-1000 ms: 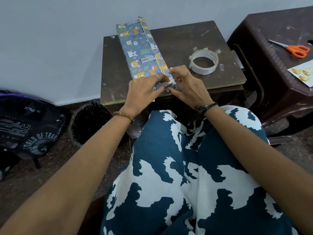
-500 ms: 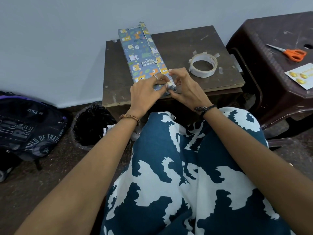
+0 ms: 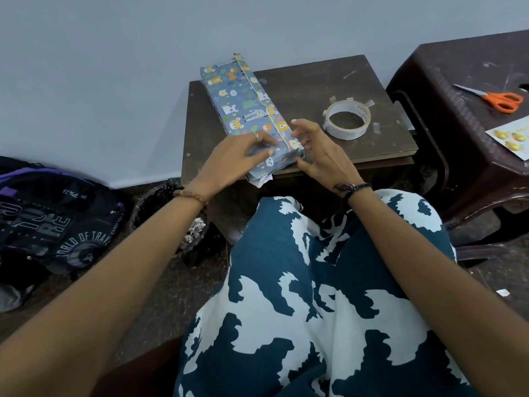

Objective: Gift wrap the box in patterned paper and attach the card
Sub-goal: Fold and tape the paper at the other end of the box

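A long box wrapped in blue paper with cartoon animals lies on the small dark table, its near end at the table's front edge. My left hand rests flat on the near end of the box, fingers pressing the paper down. My right hand is at the box's near right corner, fingers spread and loosely bent, fingertips touching the folded paper there. A white flap of paper sticks out under the near end. The card, white with yellow shapes, lies on the brown stool at the right.
A roll of clear tape sits on the table right of the box, with cut strips stuck nearby. Orange scissors lie on the brown plastic stool. A black-lined bin and a dark backpack stand on the floor at the left.
The view has tilted down a little. My right hand's fingers have lifted and spread off the box's end, and my left hand has flattened onto the paper.
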The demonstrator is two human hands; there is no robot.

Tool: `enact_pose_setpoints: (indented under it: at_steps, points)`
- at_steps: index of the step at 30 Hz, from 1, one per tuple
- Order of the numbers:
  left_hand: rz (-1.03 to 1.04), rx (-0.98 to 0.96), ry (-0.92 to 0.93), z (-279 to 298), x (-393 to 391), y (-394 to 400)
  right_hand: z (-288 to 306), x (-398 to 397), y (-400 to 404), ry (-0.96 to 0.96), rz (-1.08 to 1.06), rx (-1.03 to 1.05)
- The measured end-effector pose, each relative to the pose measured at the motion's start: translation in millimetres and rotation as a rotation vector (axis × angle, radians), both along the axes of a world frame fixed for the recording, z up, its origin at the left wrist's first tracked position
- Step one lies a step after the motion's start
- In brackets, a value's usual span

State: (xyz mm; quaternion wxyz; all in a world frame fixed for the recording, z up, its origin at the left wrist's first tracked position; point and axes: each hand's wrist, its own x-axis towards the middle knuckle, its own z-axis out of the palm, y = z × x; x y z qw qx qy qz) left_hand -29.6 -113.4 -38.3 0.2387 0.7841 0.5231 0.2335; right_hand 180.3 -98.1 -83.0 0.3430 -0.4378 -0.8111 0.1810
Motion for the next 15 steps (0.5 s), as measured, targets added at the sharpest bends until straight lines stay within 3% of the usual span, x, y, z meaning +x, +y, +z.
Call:
enact_pose_setpoints:
  at_steps: [3, 6, 10, 15]
  points:
    - [-0.158, 0.029, 0.273, -7, -19, -7, 0, 3, 5, 0.052, -0.033, -0.064]
    - [-0.243, 0.144, 0.365, -16, -19, -8, 1, 2, 8, 0.061, -0.028, -0.074]
    - [-0.197, 0.387, 0.507, -26, -5, -8, 1, 2, 9, 0.09, -0.023, -0.097]
    - [-0.078, 0.494, 0.544, -40, 24, -9, 0, 8, 11, 0.144, 0.013, -0.131]
